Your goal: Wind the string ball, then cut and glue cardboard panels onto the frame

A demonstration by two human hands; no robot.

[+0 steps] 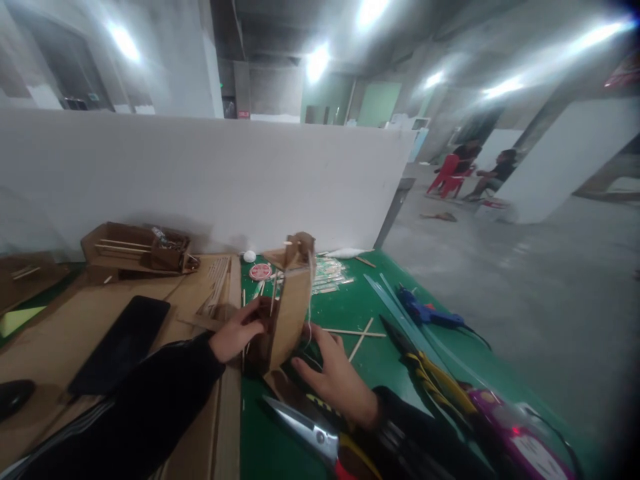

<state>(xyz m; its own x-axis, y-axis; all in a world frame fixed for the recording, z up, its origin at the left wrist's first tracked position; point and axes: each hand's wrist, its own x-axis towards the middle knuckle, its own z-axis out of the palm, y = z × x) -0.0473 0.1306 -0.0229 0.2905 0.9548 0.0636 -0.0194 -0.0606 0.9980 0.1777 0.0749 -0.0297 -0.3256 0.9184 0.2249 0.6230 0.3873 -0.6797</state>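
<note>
One cardboard model point(291, 313), upright over the desk point(370, 363) — your left hand point(235, 339) at its left, likely steadying it, finger grip unclear. Your right hand point(340, 380), thumb and fingers apart, beside its white string point(309, 307).

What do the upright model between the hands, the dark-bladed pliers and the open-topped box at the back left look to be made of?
Upright model: matt brown cardboard, judging by its flat, folded panels.
Pliers: probably dark metal jaws, with glossy yellow-and-black grips, likely plastic.
Box: apparently cardboard too, plain brown.
</note>
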